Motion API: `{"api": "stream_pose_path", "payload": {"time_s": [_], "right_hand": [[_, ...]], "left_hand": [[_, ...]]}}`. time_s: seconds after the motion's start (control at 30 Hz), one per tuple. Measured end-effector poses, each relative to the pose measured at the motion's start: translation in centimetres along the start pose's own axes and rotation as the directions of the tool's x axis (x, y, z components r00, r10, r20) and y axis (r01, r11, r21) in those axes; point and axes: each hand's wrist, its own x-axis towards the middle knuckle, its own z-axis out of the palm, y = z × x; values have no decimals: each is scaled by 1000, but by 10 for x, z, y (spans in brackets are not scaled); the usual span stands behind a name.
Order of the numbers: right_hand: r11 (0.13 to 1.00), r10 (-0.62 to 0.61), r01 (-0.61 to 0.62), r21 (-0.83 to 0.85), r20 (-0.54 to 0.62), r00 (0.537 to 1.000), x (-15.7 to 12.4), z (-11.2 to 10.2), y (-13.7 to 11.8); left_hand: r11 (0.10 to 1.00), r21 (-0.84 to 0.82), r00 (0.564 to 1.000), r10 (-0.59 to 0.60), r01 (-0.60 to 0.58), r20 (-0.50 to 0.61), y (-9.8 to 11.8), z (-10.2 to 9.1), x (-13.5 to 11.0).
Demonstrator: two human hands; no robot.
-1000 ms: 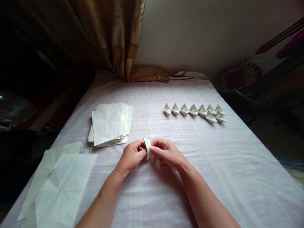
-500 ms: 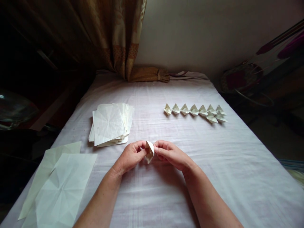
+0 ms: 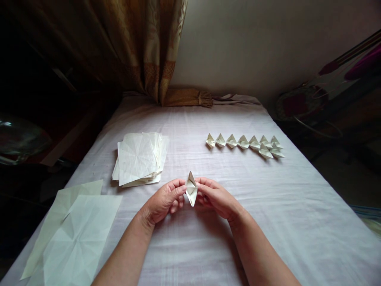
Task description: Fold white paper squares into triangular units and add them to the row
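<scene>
Between my two hands, above the sheet-covered surface, is a small folded paper boat [image 3: 191, 190], its pointed ends up and down and its hollow facing me. My left hand [image 3: 166, 199] pinches its left side between thumb and fingers. On the right side, my right hand [image 3: 216, 195] grips it with thumb and forefinger, the other fingers curled beneath. Farther off to the right, several similar paper boats [image 3: 232, 141] stand in a row, with a couple more in front at the row's right end.
A stack of creased paper squares [image 3: 138, 157] lies beyond my left hand. Two larger creased sheets [image 3: 79, 242] overlap at the near left. All rest on a pale bedsheet [image 3: 184, 123]. A gold-brown curtain [image 3: 154, 51] hangs at the back, by the wall.
The paper boat has turned so its hollow faces me more fully, and it sits slightly farther right. My left fingers have shifted to its left edge.
</scene>
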Motion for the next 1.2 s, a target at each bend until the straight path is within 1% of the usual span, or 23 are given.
{"api": "stream_pose_path", "payload": {"time_s": [0.07, 0.1, 0.13, 0.17, 0.23, 0.3, 0.33, 0.43, 0.53, 0.57, 0.63, 0.8, 0.87, 0.97, 1.13, 1.2], "right_hand": [[996, -94, 94, -8, -102, 990, 2, 0, 0], [985, -171, 166, -46, -159, 972, 3, 0, 0], [964, -261, 243, -111, -204, 944, 4, 0, 0], [928, -356, 315, -199, -232, 905, 4, 1, 1], [819, -522, 411, -400, -223, 823, 4, 2, 2], [699, -627, 445, -559, -180, 758, 3, 3, 4], [647, -660, 447, -618, -162, 733, 3, 4, 5], [526, -722, 429, -735, -119, 681, 1, 7, 7], [429, -768, 413, -803, -83, 635, 0, 9, 7], [406, -775, 408, -818, -72, 628, 0, 9, 7], [384, -774, 398, -833, -54, 631, 0, 10, 6], [374, -765, 391, -841, -41, 643, 0, 11, 6], [353, -772, 391, -850, -28, 635, 0, 11, 8], [309, -792, 409, -858, 6, 610, 1, 9, 10], [240, -777, 401, -884, 73, 625, 2, 7, 12], [223, -783, 397, -890, 79, 617, 2, 7, 13]], "left_hand": [[998, -60, 998, 9, -13, -56, 3, 4, 0], [996, -85, 996, 14, -21, -82, 4, 5, 0], [994, -106, 994, 18, -30, -106, 5, 6, 0], [992, -122, 992, 23, -39, -125, 5, 7, 1], [989, -135, 988, 37, -58, -147, 4, 7, 1], [990, -124, 987, 53, -73, -153, 2, 7, 2], [990, -113, 987, 61, -79, -151, 1, 7, 3], [992, -78, 987, 89, -100, -137, -1, 6, 3], [992, -42, 985, 110, -117, -132, -2, 6, 4], [992, -33, 984, 115, -121, -137, -2, 6, 4], [992, -24, 982, 120, -125, -146, -3, 6, 4], [991, -7, 980, 132, -134, -148, -5, 7, 5], [991, 12, 980, 136, -136, -148, -5, 7, 5], [991, 24, 980, 137, -135, -144, -5, 7, 5], [991, 1, 982, 130, -131, -138, -4, 7, 5], [992, 3, 984, 126, -127, -129, -3, 7, 5]]}}
